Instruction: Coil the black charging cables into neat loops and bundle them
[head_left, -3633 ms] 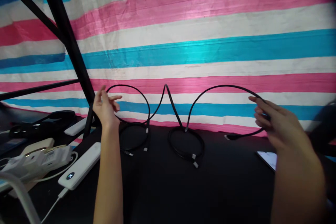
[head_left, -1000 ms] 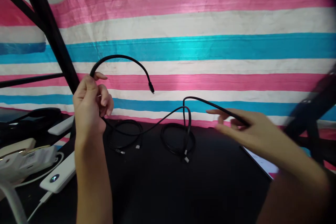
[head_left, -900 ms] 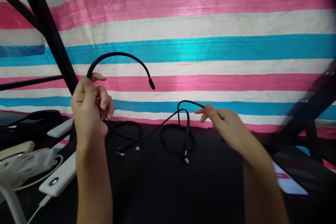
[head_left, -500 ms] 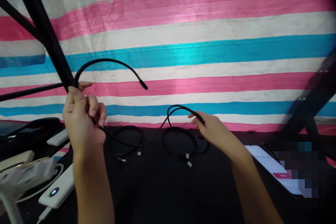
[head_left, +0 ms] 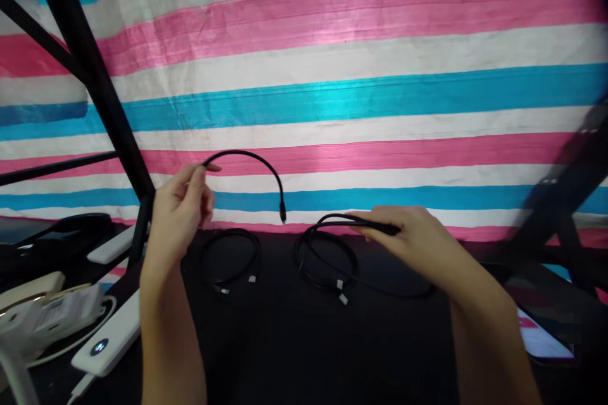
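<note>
My left hand (head_left: 179, 212) pinches a black cable (head_left: 247, 157) near one end; that end arcs up and right, its plug hanging at mid-table height. My right hand (head_left: 418, 242) is closed on another stretch of the same cable, gathered into a loop above the black table (head_left: 294, 354). Two coiled black cables lie on the table below: one coil (head_left: 231, 259) under my left hand, the other coil (head_left: 325, 262) under the held loop.
A striped pink, white and blue cloth (head_left: 332, 76) hangs behind the table. Black frame bars (head_left: 90, 69) rise at the left. A white power bank (head_left: 109, 338), a white charger (head_left: 52, 313) and dark items sit at the left; a lit phone (head_left: 541, 338) lies at the right.
My left hand has come down and right with the cable end, so the arc is smaller. My right hand has gathered the cable into a loop near the right coil.
</note>
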### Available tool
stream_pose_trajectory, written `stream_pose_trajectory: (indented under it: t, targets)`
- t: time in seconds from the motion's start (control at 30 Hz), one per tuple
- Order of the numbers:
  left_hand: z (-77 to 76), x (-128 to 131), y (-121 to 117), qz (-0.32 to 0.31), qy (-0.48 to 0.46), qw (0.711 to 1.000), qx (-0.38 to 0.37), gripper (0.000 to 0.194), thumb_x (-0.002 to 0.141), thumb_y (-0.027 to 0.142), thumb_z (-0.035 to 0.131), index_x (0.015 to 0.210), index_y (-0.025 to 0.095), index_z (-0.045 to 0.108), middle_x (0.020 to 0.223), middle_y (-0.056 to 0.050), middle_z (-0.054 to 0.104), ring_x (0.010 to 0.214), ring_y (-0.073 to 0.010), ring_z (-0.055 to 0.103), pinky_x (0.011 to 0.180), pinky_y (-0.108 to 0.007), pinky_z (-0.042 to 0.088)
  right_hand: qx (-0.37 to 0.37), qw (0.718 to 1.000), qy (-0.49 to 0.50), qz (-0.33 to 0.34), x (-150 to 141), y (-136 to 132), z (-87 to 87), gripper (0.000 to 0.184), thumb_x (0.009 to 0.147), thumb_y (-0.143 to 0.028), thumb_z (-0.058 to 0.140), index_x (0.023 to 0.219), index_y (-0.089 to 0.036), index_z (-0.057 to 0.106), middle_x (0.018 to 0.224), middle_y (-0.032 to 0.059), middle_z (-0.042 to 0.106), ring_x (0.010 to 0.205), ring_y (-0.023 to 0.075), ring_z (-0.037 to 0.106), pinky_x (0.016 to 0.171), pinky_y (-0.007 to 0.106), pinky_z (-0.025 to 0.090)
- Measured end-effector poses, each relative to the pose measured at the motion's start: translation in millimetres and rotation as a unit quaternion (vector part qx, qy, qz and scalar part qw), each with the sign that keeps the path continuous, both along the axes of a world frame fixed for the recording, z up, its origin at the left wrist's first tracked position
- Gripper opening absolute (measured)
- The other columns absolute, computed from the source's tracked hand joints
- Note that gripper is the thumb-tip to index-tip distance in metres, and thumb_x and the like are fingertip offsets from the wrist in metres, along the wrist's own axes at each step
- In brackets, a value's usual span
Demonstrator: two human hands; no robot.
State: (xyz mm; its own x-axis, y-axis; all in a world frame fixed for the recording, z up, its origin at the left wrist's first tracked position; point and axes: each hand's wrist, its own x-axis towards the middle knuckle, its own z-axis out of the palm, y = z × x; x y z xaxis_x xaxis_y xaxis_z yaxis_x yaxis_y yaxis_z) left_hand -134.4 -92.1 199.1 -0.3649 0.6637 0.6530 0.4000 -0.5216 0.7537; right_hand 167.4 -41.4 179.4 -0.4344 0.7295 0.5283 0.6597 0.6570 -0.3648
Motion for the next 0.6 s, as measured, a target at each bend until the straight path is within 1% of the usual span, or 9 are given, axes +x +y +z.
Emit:
stream_pose_trajectory:
  t: [0.1, 0.17, 0.23, 0.27, 0.3, 0.37, 0.43, 0.5, 0.6]
  targets:
    - [-2.3, 20.2, 4.5, -0.002, 0.124, 0.991, -0.054, 0.024, 0.091, 0.035, 0.045, 0.094, 0.019, 0.063, 0.052, 0.004, 0.051, 0.046, -0.0080, 0.045, 0.046, -0.019, 0.035, 0.007, 0.999, -0.020, 0.047, -6.1, -8.3, 0.5, 0.022, 0.083, -0.028, 0.060, 0.100, -0.033, 0.073, 0.089, -0.0011, 0.073, 0.079, 0.0170, 0.065, 0.067, 0.026, 0.046]
    - [-3.7, 33.2, 8.5, -0.029, 0.199, 0.977, -0.076, 0.026, 0.092, 0.035, 0.043, 0.094, 0.019, 0.063, 0.063, 0.001, 0.058, 0.058, -0.0104, 0.052, 0.056, -0.021, 0.039, -0.011, 0.998, -0.030, 0.060, -7.5, -10.1, 0.3, 0.021, 0.081, -0.022, 0.062, 0.095, -0.032, 0.074, 0.085, -0.0018, 0.073, 0.077, 0.0160, 0.065, 0.065, 0.024, 0.045]
    - [-5.1, 41.6, 12.9, -0.061, 0.262, 0.961, -0.070, 0.027, 0.092, 0.034, 0.041, 0.091, 0.019, 0.064, 0.078, -0.001, 0.062, 0.073, -0.0130, 0.057, 0.067, -0.023, 0.041, -0.042, 0.997, -0.028, 0.060, -5.6, -7.7, -0.6, 0.022, 0.080, -0.020, 0.062, 0.093, -0.032, 0.075, 0.085, -0.0023, 0.073, 0.076, 0.0156, 0.065, 0.063, 0.024, 0.045]
    - [-5.7, 43.3, 15.1, -0.065, 0.285, 0.954, -0.059, 0.027, 0.092, 0.034, 0.041, 0.089, 0.020, 0.064, 0.084, -0.002, 0.063, 0.079, -0.0140, 0.057, 0.071, -0.024, 0.041, -0.058, 0.997, -0.021, 0.054, -3.5, -5.1, -1.1, 0.022, 0.080, -0.021, 0.063, 0.093, -0.032, 0.075, 0.085, -0.0023, 0.073, 0.075, 0.0158, 0.065, 0.063, 0.024, 0.046]
    - [-6.3, 43.4, 17.2, -0.056, 0.302, 0.951, -0.048, 0.027, 0.092, 0.033, 0.041, 0.089, 0.020, 0.065, 0.088, -0.003, 0.062, 0.082, -0.0148, 0.057, 0.073, -0.025, 0.040, -0.075, 0.996, -0.012, 0.046, -0.8, -1.9, -1.6, 0.020, 0.080, -0.024, 0.063, 0.093, -0.032, 0.075, 0.086, -0.0020, 0.073, 0.075, 0.0162, 0.065, 0.063, 0.024, 0.046]
    - [-7.5, 39.7, 20.7, -0.007, 0.313, 0.949, -0.036, 0.028, 0.092, 0.034, 0.040, 0.090, 0.020, 0.065, 0.090, -0.003, 0.060, 0.084, -0.0158, 0.056, 0.074, -0.027, 0.039, -0.105, 0.994, 0.010, 0.032, 5.2, 4.6, -2.1, 0.017, 0.080, -0.033, 0.064, 0.092, -0.030, 0.076, 0.086, -0.0006, 0.074, 0.075, 0.0172, 0.066, 0.064, 0.025, 0.047]
    - [-8.4, 33.6, 23.1, 0.047, 0.304, 0.951, -0.039, 0.029, 0.091, 0.034, 0.040, 0.090, 0.021, 0.066, 0.091, -0.003, 0.060, 0.084, -0.0166, 0.057, 0.074, -0.028, 0.039, -0.137, 0.990, 0.030, 0.028, 10.4, 9.2, -1.7, 0.021, 0.079, -0.041, 0.064, 0.092, -0.029, 0.076, 0.085, 0.0004, 0.074, 0.074, 0.0179, 0.066, 0.063, 0.025, 0.047]
    - [-9.6, 27.9, 25.2, 0.081, 0.285, 0.954, -0.055, 0.030, 0.090, 0.035, 0.040, 0.087, 0.021, 0.066, 0.091, -0.003, 0.062, 0.084, -0.0174, 0.057, 0.074, -0.029, 0.039, -0.162, 0.985, 0.044, 0.036, 13.6, 10.4, -0.4, 0.025, 0.078, -0.043, 0.064, 0.094, -0.029, 0.075, 0.085, 0.0006, 0.074, 0.073, 0.0176, 0.066, 0.060, 0.024, 0.046]
    - [-12.7, 22.3, 30.1, 0.117, 0.231, 0.961, -0.100, 0.030, 0.086, 0.041, 0.046, 0.080, 0.021, 0.067, 0.088, -0.003, 0.065, 0.080, -0.0185, 0.058, 0.068, -0.029, 0.040, -0.177, 0.982, 0.057, 0.047, 15.7, 8.0, 2.4, 0.027, 0.077, -0.043, 0.064, 0.097, -0.029, 0.075, 0.083, 0.0008, 0.073, 0.071, 0.0171, 0.065, 0.055, 0.023, 0.045]
